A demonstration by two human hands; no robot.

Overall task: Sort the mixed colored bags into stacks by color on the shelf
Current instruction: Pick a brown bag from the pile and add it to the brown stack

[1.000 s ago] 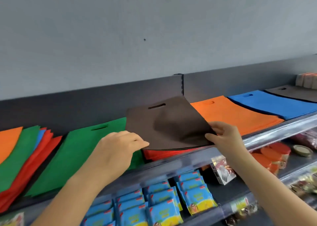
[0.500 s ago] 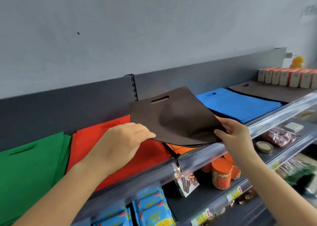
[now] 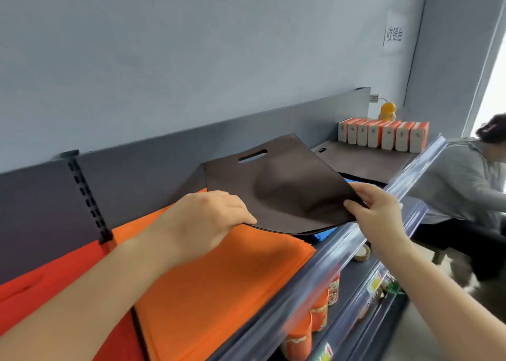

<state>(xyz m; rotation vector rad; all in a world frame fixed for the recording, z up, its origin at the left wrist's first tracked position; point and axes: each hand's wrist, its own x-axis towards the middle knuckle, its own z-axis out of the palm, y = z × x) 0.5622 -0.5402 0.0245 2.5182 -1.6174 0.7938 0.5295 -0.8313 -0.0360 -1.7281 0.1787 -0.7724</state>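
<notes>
A dark brown bag (image 3: 282,185) with a cut-out handle hangs flat in the air above the shelf. My left hand (image 3: 205,221) pinches its near left edge and my right hand (image 3: 375,210) pinches its near right corner. Under it lies an orange stack (image 3: 213,278), with a red stack (image 3: 41,300) to the left. A sliver of the blue stack (image 3: 325,233) shows beneath the held bag. Farther right on the shelf rests a brown stack (image 3: 367,163).
The shelf's clear front rail (image 3: 342,251) runs diagonally below my hands. Orange-and-white boxes (image 3: 383,137) stand at the shelf's far right end. Jars (image 3: 298,338) sit on the lower shelf. A person in grey (image 3: 465,185) bends at the right.
Both hands have carried the brown bag to the right along the shelf, from above the red stack past the orange one to over the blue stack. The green stack has left the view.
</notes>
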